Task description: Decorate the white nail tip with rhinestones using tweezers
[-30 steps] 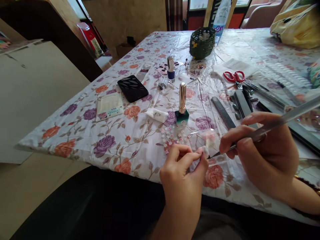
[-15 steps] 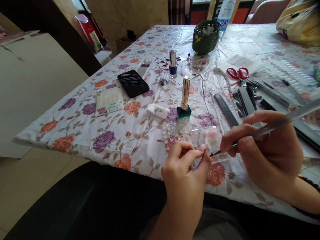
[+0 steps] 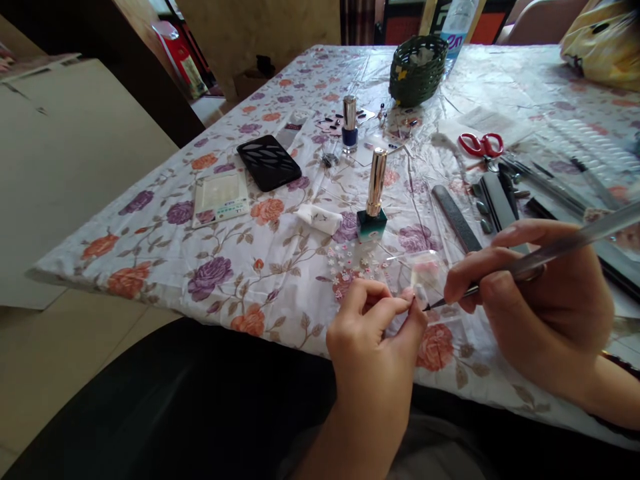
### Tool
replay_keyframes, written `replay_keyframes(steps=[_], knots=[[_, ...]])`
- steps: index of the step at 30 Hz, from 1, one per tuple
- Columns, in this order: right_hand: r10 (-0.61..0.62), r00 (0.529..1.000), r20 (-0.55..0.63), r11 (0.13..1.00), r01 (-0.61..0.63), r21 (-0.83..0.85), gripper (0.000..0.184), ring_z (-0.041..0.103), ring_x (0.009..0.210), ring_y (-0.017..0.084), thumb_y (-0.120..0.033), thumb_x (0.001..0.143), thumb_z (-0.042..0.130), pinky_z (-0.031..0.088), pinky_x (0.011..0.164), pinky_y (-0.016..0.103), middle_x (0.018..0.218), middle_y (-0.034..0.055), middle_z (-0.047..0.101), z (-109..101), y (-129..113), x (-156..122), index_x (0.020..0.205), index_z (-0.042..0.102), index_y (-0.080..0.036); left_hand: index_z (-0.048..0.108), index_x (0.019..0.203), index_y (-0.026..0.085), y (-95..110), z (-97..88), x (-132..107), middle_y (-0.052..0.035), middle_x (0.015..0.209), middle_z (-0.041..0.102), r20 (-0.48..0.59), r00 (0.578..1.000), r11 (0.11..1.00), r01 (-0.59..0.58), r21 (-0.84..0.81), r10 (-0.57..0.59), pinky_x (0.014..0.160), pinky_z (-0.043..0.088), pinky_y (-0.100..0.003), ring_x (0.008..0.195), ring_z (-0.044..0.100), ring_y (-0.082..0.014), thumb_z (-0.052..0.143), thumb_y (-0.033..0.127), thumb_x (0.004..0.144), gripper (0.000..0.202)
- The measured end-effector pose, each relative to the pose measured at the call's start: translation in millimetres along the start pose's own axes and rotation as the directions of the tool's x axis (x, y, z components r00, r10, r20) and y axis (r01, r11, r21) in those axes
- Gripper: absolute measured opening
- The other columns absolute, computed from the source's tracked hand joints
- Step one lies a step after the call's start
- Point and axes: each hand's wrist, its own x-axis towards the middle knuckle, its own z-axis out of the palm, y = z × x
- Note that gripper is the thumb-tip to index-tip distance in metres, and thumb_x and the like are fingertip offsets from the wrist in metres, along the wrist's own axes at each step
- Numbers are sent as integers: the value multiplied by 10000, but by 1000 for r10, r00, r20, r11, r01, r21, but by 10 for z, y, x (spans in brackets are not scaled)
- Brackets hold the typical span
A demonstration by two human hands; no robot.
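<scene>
My right hand is closed around a slim brush with a clear handle, held like a pen. Its dark tip ends right beside the fingertips of my left hand, which is closed in a pinch. Whatever small thing lies between those fingers is too tiny to make out; a dark speck shows there. Just behind the fingertips lies a clear plastic sheet. Small flower decorations are scattered by my left knuckles. A green nail polish bottle with a gold cap stands upright behind them.
Around the flowered tablecloth lie a white tube, a black phone-shaped slab, a flat pale pack, a nail file and red scissors. Farther back stand a dark blue polish bottle and a green basket.
The whole view has shifted slightly, so things sit a little higher and farther right. Both hands keep the same hold, with the brush tip still at the left fingertips.
</scene>
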Motion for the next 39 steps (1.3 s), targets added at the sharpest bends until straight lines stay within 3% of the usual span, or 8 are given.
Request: replay_keyframes(steps=[15, 26, 34, 39], knots=[[12, 998, -65, 1000, -13, -16, 239, 604, 628, 128, -148, 892, 549, 483, 557, 270, 776, -15, 676, -14, 0, -16, 1066, 506, -307, 697, 637, 171, 13, 4, 1, 5, 701, 564, -12, 1000, 1000, -9, 13, 10, 478, 409, -184, 555, 516, -70, 696, 119, 711, 90], [-10, 1000, -12, 1000, 9, -18, 245, 607, 622, 123, -129, 884, 550, 507, 596, 266, 762, -15, 670, 16, 26, -9, 1062, 505, -292, 701, 643, 172, 12, 1, 17, 4, 709, 574, 8, 1000, 1000, -1, 31, 1, 496, 422, -192, 561, 524, -73, 702, 121, 707, 82], [24, 995, -94, 1000, -25, -5, 241, 598, 625, 113, -131, 893, 541, 479, 547, 249, 790, -17, 669, -15, -2, -15, 1064, 502, -297, 703, 645, 167, 7, 21, 25, 6, 698, 563, 3, 1000, 1000, 5, 20, -6, 492, 417, -192, 542, 508, -65, 709, 127, 708, 74], [6, 1000, -19, 1000, -6, 5, 266, 612, 641, 111, -110, 895, 527, 498, 574, 237, 769, -22, 679, -7, 11, -16, 1082, 497, -296, 701, 637, 162, 0, 21, 25, 5, 687, 559, -1, 1000, 1000, -3, 25, 3, 490, 410, -190, 539, 502, -64, 704, 123, 712, 85]])
